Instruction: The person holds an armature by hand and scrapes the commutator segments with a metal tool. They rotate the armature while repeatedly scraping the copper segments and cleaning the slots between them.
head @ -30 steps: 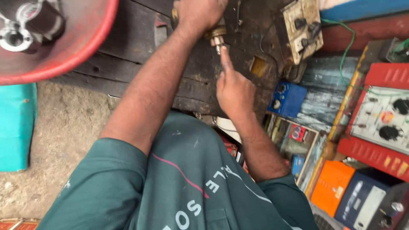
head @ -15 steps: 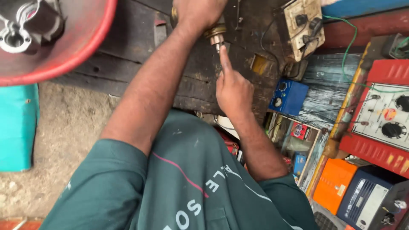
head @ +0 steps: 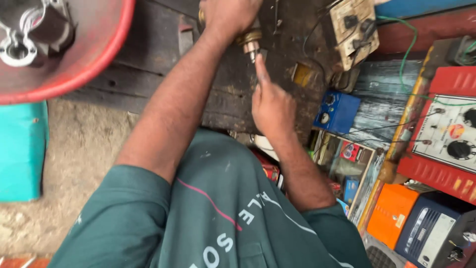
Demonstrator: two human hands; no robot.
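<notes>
The brass fitting (head: 249, 40) sits at the far edge of the dark wooden workbench (head: 148, 74), sticking out from under your left hand (head: 230, 15). That hand is closed over its upper part, gripping it from above. Your right hand (head: 270, 106) lies just nearer, loosely curled with one finger stretched out so that the fingertip (head: 259, 62) touches the fitting's narrow metal end; it holds nothing.

Both forearms cross over your green shirt (head: 213, 213), which fills the near middle.

To the right of the fitting one small yellowish square block (head: 301, 74) lies on the bench, and beyond it stands one cream switch board (head: 353, 27) with a green wire (head: 409, 49) running off it. One blue meter box (head: 337, 111) sits right of your right hand. Further right is one red test panel (head: 446, 134) with dials, and near it one orange box (head: 391, 213) beside one dark blue box (head: 431, 233).

At far left, one red tub (head: 84, 69) holds one grey metal casting (head: 29, 34). One teal container (head: 22, 149) stands on the dusty ground below it.
</notes>
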